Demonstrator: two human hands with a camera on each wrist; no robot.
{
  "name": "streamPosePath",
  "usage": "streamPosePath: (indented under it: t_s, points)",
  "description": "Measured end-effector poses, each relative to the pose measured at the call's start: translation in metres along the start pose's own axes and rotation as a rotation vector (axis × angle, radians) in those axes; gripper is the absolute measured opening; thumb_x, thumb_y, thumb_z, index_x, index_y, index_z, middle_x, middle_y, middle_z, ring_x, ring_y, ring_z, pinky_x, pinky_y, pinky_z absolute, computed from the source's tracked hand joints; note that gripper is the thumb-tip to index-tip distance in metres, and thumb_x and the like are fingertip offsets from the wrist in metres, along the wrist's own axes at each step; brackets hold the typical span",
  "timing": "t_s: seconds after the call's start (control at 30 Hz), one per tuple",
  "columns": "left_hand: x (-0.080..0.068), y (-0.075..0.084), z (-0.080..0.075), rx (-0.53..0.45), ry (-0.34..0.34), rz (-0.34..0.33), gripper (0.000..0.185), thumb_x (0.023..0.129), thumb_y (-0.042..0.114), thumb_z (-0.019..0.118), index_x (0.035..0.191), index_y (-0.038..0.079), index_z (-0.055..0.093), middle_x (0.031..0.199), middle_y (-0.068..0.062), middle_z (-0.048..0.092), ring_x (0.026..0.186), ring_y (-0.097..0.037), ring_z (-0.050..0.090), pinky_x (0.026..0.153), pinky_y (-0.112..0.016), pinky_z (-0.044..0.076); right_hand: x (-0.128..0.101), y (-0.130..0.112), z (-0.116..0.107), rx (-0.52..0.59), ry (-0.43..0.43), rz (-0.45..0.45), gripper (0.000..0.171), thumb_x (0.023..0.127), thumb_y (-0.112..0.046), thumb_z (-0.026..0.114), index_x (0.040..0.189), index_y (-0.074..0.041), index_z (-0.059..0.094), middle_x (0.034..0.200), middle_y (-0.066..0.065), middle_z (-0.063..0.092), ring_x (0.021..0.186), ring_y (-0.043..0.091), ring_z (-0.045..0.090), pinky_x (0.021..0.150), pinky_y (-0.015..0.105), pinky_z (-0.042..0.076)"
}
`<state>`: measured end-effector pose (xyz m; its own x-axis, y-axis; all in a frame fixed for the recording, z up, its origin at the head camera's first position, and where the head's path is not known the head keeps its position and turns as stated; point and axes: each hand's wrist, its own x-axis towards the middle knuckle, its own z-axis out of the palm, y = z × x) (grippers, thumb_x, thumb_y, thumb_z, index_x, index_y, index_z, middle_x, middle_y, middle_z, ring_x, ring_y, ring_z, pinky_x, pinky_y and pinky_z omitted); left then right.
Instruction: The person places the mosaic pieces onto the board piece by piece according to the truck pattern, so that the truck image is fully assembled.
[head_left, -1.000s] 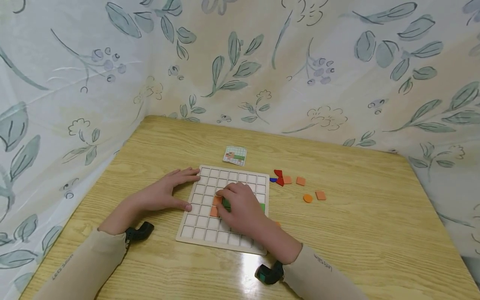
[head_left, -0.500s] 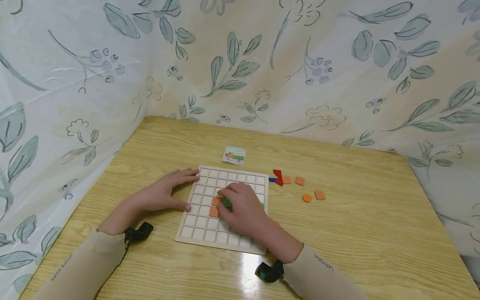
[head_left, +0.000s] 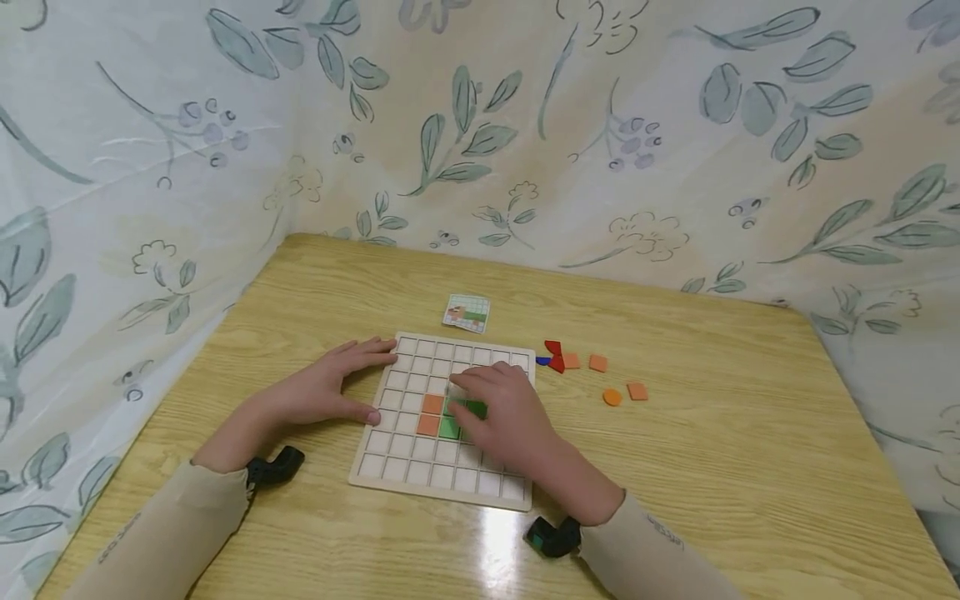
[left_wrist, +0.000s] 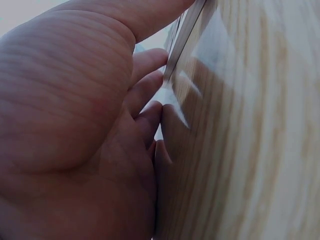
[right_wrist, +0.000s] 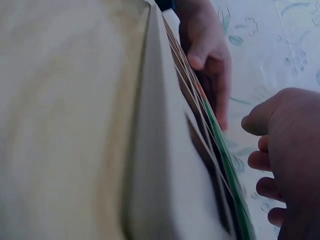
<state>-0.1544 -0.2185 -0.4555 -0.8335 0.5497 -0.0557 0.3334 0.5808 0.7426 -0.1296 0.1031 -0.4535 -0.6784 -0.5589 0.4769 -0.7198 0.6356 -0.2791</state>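
Two hands work here: the left hand [head_left: 330, 387] lies flat, steadying the board [head_left: 397, 467], while the right hand [head_left: 504, 412] should press its green tile [head_left: 474, 408] gently down with loosely curled fingers.

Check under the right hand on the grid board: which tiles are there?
Beside the right hand, two orange tiles and green tiles sit in the grid board. One dark green tile's right end runs under the fingers; cells beneath the palm are covered.

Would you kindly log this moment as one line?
left hand: steadies grid board edge | right hand: on green tiles | orange tiles: placed
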Motion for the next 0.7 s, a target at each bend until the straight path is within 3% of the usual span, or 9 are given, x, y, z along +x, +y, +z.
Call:
streamPosePath:
  t_s: [0.23, 0.43, 0.7]
  points:
    - [-0.004, -0.001, 0.003, -0.046, -0.004, -0.053, 0.087, 0.077, 0.049, 0.083, 0.152, 0.034, 0.041, 0.161, 0.021, 0.020, 0.151, -0.020, 0.003, 0.116, -0.060, 0.008, -0.013, 0.016, -0.018, -0.030, 0.002, 0.043, 0.035, 0.092, -0.033, 0.067, 0.122, -0.015, 0.072, 0.119, -0.005, 0.070, 0.107, 0.015, 0.060, 0.093, 0.035, 0.044]
    - [-0.002, -0.003, 0.004, -0.017, -0.003, -0.018, 0.089, 0.077, 0.049, 0.083, 0.153, 0.032, 0.040, 0.162, 0.019, 0.020, 0.151, -0.022, 0.002, 0.117, -0.059, 0.006, -0.028, 0.041, -0.032, 0.008, 0.030, 0.094, 0.033, 0.092, -0.030, 0.069, 0.120, -0.013, 0.072, 0.114, -0.002, 0.071, 0.109, 0.017, 0.061, 0.097, 0.041, 0.042]
    - [0.001, -0.002, 0.000, 0.014, 0.003, -0.006, 0.090, 0.076, 0.050, 0.083, 0.153, 0.032, 0.040, 0.162, 0.018, 0.019, 0.151, -0.023, 0.002, 0.117, -0.059, 0.006, -0.035, 0.085, -0.048, -0.012, 0.085, 0.166, 0.034, 0.089, -0.024, 0.072, 0.119, -0.007, 0.072, 0.108, 0.004, 0.072, 0.099, 0.024, 0.061, 0.090, 0.046, 0.044]
